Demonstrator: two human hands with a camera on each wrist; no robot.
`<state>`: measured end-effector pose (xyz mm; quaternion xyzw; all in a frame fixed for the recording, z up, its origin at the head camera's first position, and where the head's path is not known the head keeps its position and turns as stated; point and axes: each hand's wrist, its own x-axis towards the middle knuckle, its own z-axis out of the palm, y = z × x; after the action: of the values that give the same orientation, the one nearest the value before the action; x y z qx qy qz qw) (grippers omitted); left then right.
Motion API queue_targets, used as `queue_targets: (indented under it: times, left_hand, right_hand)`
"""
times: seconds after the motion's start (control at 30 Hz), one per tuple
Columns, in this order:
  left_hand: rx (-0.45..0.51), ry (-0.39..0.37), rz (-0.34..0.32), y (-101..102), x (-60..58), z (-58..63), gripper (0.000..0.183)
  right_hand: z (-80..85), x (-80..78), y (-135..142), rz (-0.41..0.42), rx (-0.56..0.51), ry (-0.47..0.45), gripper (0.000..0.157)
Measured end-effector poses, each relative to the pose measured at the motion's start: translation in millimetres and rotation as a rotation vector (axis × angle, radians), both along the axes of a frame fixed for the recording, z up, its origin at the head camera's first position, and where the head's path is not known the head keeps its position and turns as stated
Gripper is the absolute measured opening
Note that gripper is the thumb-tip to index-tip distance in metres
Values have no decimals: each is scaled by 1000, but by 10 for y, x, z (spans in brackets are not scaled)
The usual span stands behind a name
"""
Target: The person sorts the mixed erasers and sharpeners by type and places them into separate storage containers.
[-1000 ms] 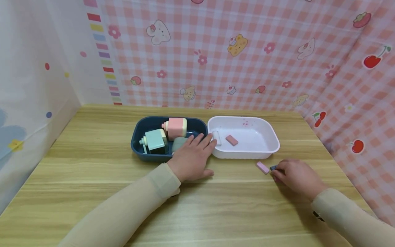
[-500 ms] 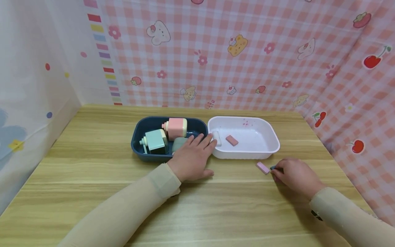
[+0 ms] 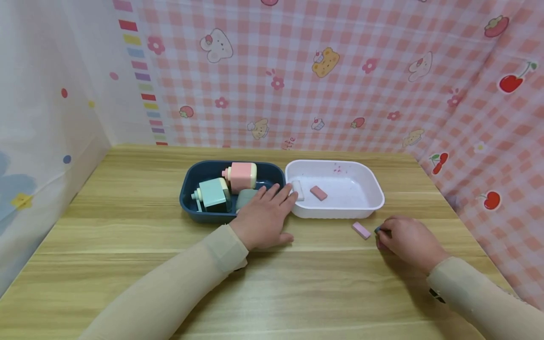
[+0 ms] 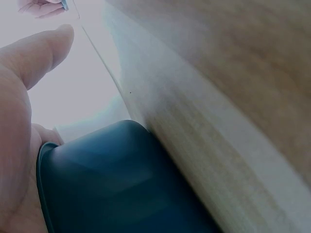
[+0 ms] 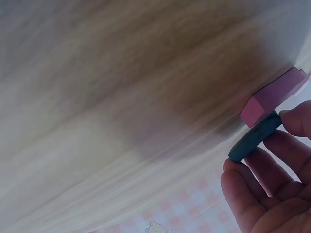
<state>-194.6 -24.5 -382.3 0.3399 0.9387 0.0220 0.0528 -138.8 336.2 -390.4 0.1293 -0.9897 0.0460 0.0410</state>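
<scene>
My left hand [image 3: 265, 217] lies with straight fingers over the near rim of the navy tray [image 3: 208, 217], fingertips reaching the edge of the white tray [image 3: 340, 214]. In the left wrist view its palm is against the navy tray's wall [image 4: 116, 179]. With thumb and fingers my right hand [image 3: 410, 243] pinches a small dark blue eraser [image 5: 255, 138], low over the table. A pink eraser [image 5: 272, 99] sits right at the blue one in the right wrist view; from the head it is mostly hidden. Left of that hand lies a lilac eraser [image 3: 361, 230].
The navy tray holds a mint pencil sharpener [image 3: 213, 194], a pink one [image 3: 243, 177] and a grey-green thing [image 3: 245, 197] partly under my left hand. Inside the white tray lie a white eraser [image 3: 298, 191] and a reddish-pink eraser [image 3: 318, 192]. Patterned cloth [image 3: 272, 61] surrounds the table.
My right hand has shifted very slightly, and the dark blue eraser is a little farther from the lilac one, with less of it showing. My left hand has stayed put.
</scene>
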Motion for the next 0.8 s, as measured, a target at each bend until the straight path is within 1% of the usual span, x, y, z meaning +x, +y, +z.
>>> queue_targets:
  times: [0.27, 0.4, 0.8]
  left_hand:
    - [0, 14, -3, 2, 9, 1, 102]
    - [-2, 18, -2, 2, 7, -3, 102]
    - [-1, 24, -6, -5, 11, 5, 103]
  right_hand:
    - [9, 3, 18, 18, -1, 55, 9]
    - [8, 2, 26, 25, 9, 68, 9]
    - [46, -8, 48, 25, 31, 65, 11]
